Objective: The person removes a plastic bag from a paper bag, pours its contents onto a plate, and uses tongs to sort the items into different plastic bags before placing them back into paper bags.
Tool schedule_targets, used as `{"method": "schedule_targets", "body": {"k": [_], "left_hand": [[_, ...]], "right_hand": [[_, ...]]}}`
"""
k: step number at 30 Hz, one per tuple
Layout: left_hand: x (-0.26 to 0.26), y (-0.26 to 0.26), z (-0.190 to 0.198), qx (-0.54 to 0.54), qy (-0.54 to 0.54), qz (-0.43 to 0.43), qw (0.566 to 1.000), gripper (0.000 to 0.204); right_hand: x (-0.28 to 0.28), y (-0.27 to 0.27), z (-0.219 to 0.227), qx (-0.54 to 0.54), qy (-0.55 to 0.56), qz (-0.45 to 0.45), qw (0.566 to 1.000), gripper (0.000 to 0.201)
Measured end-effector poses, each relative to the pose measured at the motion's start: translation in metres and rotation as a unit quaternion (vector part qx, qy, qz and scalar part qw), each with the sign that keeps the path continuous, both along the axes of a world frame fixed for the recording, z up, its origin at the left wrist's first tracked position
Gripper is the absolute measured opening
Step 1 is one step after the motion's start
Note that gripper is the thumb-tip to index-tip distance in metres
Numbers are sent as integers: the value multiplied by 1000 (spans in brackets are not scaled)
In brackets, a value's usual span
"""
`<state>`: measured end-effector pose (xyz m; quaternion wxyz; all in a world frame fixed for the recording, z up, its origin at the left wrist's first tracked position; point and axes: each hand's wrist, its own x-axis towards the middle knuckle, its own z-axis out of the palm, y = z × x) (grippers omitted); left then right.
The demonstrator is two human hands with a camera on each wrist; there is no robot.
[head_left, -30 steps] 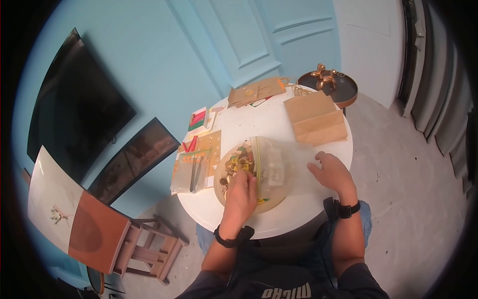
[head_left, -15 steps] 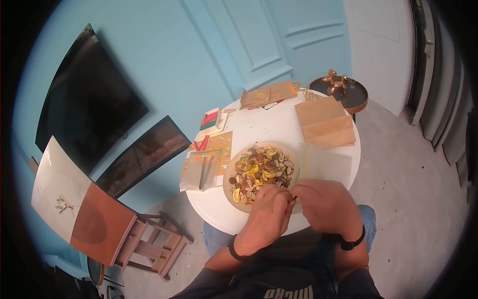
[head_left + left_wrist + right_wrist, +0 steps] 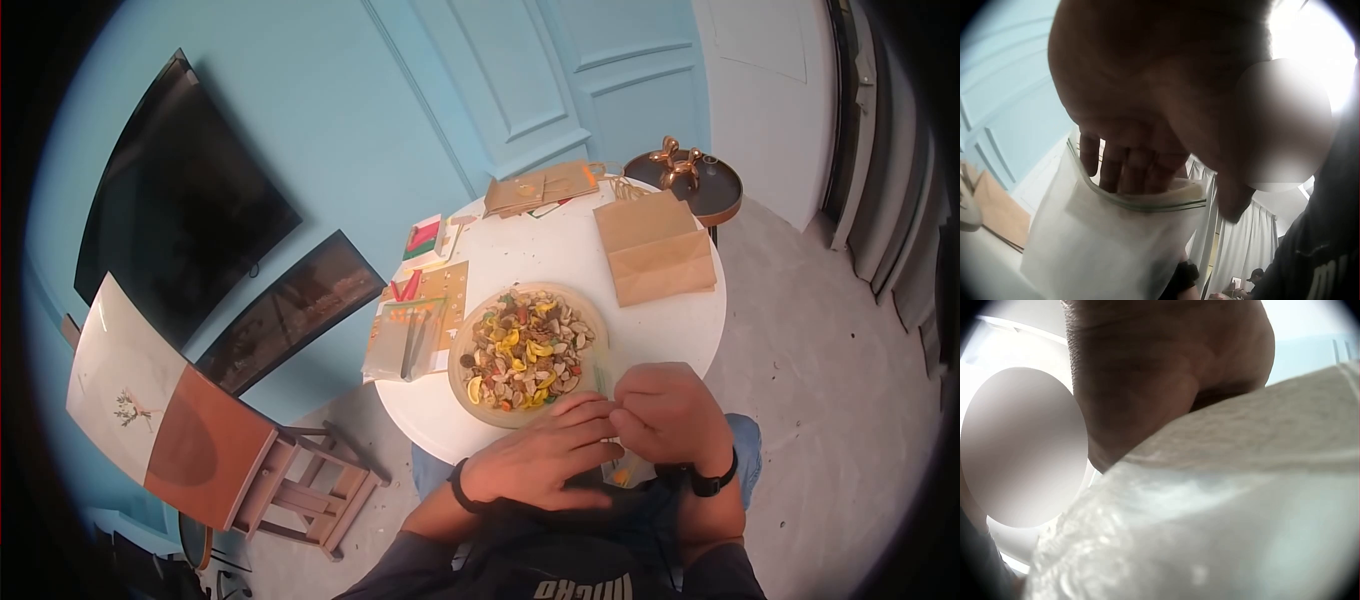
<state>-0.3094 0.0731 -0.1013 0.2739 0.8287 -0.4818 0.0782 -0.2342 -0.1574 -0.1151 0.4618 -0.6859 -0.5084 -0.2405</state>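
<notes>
A clear zip bag (image 3: 1104, 244) stands mouth up at the near right edge of the round white table (image 3: 550, 250), beside the shallow bowl (image 3: 486, 414). The left hand (image 3: 555, 455) reaches across to it, palm down; its fingers, extended and loose, dip into the mouth past the green zip line (whether they carry anything is hidden). The right hand (image 3: 668, 412), fingers curled, grips the bag from the other side, though the fingertips cannot be made out. Both hands meet above the bag.

The bowl sits by the near edge, heaped with dried pieces (image 3: 530, 350), mostly brown and yellow. Along the left edge lie a clear pouch (image 3: 408, 345), some red strips (image 3: 407, 288) and a small tray of red and green items. Folded brown paper (image 3: 655, 250) lies at the right edge, and a stack of brown paper bags (image 3: 540, 188) at the far edge.
</notes>
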Motion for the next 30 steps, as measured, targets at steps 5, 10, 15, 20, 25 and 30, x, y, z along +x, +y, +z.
{"method": "schedule_targets", "body": {"k": [5, 10, 15, 20, 25, 30], "left_hand": [[5, 0, -9, 20, -72, 14, 997, 30], [-5, 3, 2, -7, -64, 27, 998, 35], [-1, 8, -6, -3, -98, 59, 993, 29], [0, 41, 4, -71, -121, 170, 975, 45], [30, 135, -27, -130, -132, 456, 870, 44], [72, 275, -64, -43, -59, 638, 766, 41]], "right_hand": [[11, -8, -3, 1, 33, -6, 999, 35], [4, -30, 9, -77, 14, -67, 995, 40], [0, -18, 10, -45, 3, -63, 997, 39], [9, -36, 8, -6, -61, -214, 975, 40], [10, -31, 4, -11, -76, -261, 962, 38], [15, -20, 2, -35, -10, -259, 965, 31]]}}
